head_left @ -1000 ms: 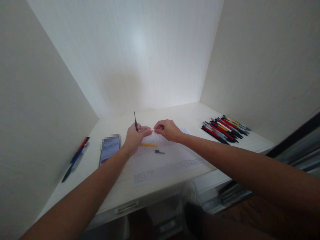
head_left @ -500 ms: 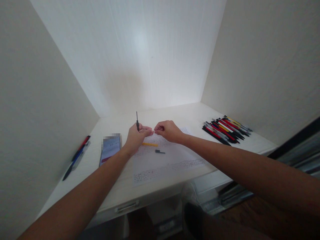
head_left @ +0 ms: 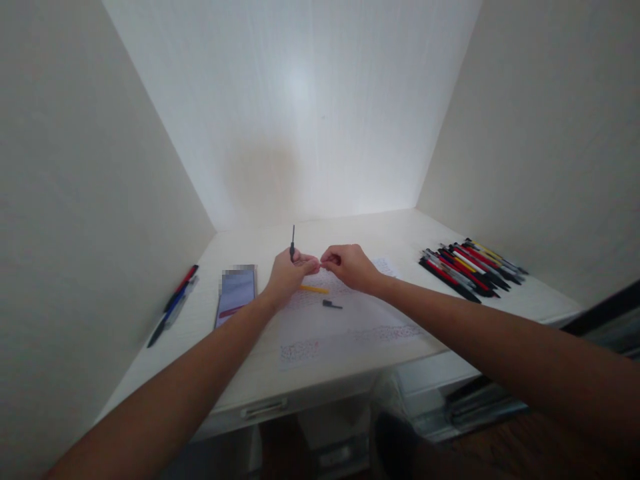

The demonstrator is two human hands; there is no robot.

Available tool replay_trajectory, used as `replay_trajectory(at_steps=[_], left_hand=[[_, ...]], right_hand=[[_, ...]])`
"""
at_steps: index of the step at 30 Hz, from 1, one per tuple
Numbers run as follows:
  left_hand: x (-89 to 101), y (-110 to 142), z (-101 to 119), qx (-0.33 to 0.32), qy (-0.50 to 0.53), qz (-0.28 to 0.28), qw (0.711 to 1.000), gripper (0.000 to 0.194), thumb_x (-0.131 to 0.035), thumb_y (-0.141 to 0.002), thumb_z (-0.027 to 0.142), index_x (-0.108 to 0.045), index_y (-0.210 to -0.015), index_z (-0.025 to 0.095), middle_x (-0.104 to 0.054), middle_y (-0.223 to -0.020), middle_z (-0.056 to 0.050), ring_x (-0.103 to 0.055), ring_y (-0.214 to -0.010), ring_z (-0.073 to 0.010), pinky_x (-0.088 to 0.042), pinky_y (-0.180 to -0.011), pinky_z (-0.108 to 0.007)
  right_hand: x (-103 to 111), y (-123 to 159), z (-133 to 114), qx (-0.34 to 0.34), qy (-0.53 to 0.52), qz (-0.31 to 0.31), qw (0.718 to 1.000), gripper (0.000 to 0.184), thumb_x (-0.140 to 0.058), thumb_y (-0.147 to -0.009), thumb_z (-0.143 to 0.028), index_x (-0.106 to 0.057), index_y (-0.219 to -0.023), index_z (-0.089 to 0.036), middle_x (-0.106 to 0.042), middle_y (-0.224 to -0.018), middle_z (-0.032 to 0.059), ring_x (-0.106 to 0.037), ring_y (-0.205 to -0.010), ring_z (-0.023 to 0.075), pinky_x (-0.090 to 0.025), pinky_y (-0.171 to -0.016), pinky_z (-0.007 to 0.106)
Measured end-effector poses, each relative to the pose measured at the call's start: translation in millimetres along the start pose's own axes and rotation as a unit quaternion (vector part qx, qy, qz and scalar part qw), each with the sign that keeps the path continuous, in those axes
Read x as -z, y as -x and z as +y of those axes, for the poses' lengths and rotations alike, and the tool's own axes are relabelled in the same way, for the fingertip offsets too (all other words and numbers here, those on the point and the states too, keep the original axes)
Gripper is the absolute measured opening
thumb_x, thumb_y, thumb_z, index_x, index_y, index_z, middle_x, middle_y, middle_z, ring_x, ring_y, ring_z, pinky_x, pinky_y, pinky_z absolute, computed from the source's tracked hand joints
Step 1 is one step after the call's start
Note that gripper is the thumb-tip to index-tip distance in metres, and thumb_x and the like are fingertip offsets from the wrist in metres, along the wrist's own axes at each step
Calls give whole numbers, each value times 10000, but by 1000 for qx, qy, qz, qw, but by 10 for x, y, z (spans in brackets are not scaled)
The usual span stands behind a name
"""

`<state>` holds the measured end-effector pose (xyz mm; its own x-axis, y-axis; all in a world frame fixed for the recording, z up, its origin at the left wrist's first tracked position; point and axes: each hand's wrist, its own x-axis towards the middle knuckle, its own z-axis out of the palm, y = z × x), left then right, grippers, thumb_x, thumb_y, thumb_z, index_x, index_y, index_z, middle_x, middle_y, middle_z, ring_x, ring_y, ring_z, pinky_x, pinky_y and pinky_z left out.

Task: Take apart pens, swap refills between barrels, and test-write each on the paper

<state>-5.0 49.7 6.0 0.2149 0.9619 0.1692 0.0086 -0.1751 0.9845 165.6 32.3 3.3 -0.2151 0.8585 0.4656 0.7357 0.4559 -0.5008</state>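
Observation:
My left hand [head_left: 289, 277] is closed, with a thin dark pen refill [head_left: 293, 243] standing up out of it, thicker and black near the hand. Its thumb and forefinger reach toward the fingertips of my right hand [head_left: 350, 267]. That hand is pinched, and both sets of fingertips meet over a written sheet of paper [head_left: 330, 327]. Whatever is between them is too small to make out. A yellow pen barrel [head_left: 315, 289] lies on the paper just beside my left hand. Nearer to me rests a small black pen part with a clip [head_left: 332, 304].
A phone [head_left: 237, 293] lies left of my left forearm. Farther left, a few pens [head_left: 173, 307] lie by the side wall. Several red, black, white and yellow pens [head_left: 470, 267] form a row at the right. The white desk [head_left: 240, 387] has walls on three sides.
The whole view has shifted, so everything appears slightly farther right. Both hands keep nearly the same pose, fingertips together, with the refill still upright in my left hand.

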Motion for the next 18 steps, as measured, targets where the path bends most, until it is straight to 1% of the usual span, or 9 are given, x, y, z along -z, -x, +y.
replay_trajectory(at_steps=[2, 5, 7, 10, 15, 18], left_hand=[[-2, 7, 12, 4, 3, 0, 1000, 313, -764, -594, 146, -470, -688, 201, -659, -605, -17, -679, -704, -219, -541, -692, -367], [1, 11, 16, 5, 13, -5, 1000, 329, -774, -589, 137, -468, -690, 202, -660, -604, -22, -680, -684, -218, -545, -669, -359], [6, 6, 9, 6, 20, -9, 1000, 344, -779, -580, 120, -463, -689, 202, -661, -608, -25, -680, -674, -217, -545, -658, -352], [16, -9, -11, 6, 25, -14, 1000, 365, -782, -568, 104, -452, -686, 203, -660, -611, -24, -681, -673, -218, -541, -648, -344], [30, -29, -14, -7, 10, -26, 1000, 380, -783, -543, 92, -451, -690, 202, -678, -643, -29, -675, -675, -215, -533, -655, -349], [34, -22, 2, -10, 4, -37, 999, 371, -780, -544, 96, -455, -690, 199, -680, -650, -30, -675, -686, -217, -528, -668, -356]], right_hand=[[15, 3, -45, 17, 45, -9, 999, 135, -590, -871, -198, -720, -862, -165, -710, -777, 47, -573, -686, 136, -392, -670, 269], [30, 11, -105, 43, 124, -27, 991, 181, -555, -912, -213, -730, -915, -167, -716, -835, 80, -581, -767, 174, -388, -718, 301], [32, 17, -122, 53, 149, -35, 987, 194, -543, -924, -213, -732, -919, -169, -717, -856, 92, -580, -805, 191, -386, -740, 315], [27, 26, -110, 56, 138, -39, 988, 187, -545, -922, -213, -730, -920, -180, -722, -866, 81, -590, -799, 185, -391, -752, 316], [28, 47, -67, 24, 68, -36, 997, 156, -563, -896, -186, -707, -955, -175, -733, -824, 57, -625, -715, 152, -418, -683, 278], [42, 64, -64, 21, 49, -35, 998, 161, -570, -886, -175, -695, -987, -179, -739, -829, 52, -641, -723, 154, -432, -686, 272]])
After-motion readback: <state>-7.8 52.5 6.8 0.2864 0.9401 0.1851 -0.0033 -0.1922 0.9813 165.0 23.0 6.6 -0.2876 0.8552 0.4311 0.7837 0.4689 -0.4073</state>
